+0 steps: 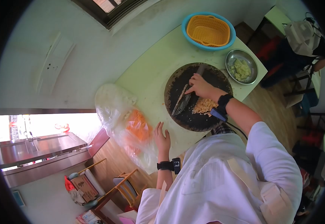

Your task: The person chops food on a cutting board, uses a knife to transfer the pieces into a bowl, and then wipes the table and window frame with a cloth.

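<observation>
On the dark round chopping board my right hand is closed on a cleaver, whose wide blade lies low across the board. Just beside the blade is a small heap of finely chopped, pale orange food. My left hand is held off to the side with its fingers extended, holding nothing. It is nearest to a clear plastic bag with shredded orange food showing through it. Both wrists wear black bands.
At the table's far end stand a blue basin with a yellow basket in it and a metal bowl of chopped pale green food. Another person is at the right. A wooden chair stands below left.
</observation>
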`<state>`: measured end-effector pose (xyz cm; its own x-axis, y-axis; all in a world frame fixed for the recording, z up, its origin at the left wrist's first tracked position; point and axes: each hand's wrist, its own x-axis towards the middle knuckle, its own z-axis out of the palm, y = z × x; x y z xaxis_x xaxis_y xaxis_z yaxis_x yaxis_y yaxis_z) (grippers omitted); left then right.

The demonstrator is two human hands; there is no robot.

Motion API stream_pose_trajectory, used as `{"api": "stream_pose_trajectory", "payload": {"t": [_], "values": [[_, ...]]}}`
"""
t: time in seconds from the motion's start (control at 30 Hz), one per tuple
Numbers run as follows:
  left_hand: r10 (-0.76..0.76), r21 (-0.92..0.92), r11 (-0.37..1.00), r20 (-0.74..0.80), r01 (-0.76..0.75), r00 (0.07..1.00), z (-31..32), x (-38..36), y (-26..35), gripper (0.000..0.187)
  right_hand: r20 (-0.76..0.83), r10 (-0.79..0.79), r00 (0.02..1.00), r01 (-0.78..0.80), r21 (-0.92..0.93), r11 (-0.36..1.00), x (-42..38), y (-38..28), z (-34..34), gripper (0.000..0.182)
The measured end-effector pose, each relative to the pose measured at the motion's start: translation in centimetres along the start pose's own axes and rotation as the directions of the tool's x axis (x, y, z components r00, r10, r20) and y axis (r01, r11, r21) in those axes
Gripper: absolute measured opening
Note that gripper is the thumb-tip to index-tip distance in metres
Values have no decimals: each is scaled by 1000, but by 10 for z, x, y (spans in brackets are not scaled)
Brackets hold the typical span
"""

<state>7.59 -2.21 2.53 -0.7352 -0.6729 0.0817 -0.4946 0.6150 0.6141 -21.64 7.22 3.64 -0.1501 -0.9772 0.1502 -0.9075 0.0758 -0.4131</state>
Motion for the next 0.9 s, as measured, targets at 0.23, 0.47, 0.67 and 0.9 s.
{"api": "stream_pose_trajectory", "payload": {"t": [0.23, 0.47, 0.67, 0.9], "values": [[28, -17, 999, -39, -29, 999, -5, -7, 3, 28, 191, -233, 954, 248, -59, 967, 3, 3, -30, 26], [45, -59, 997, -69, -49, 997, 1, -19, -1, 22, 187, -239, 953, 258, -80, 963, -11, 6, -34, 27], [8, -62, 998, -45, -11, 999, -3, -19, 1, 22, 59, -416, 908, 414, 42, 909, 7, -23, -3, 21], [-18, -52, 999, -84, 13, 996, -9, -24, -10, 24, 159, -379, 912, 396, -94, 914, -17, 26, -36, 19]]}}
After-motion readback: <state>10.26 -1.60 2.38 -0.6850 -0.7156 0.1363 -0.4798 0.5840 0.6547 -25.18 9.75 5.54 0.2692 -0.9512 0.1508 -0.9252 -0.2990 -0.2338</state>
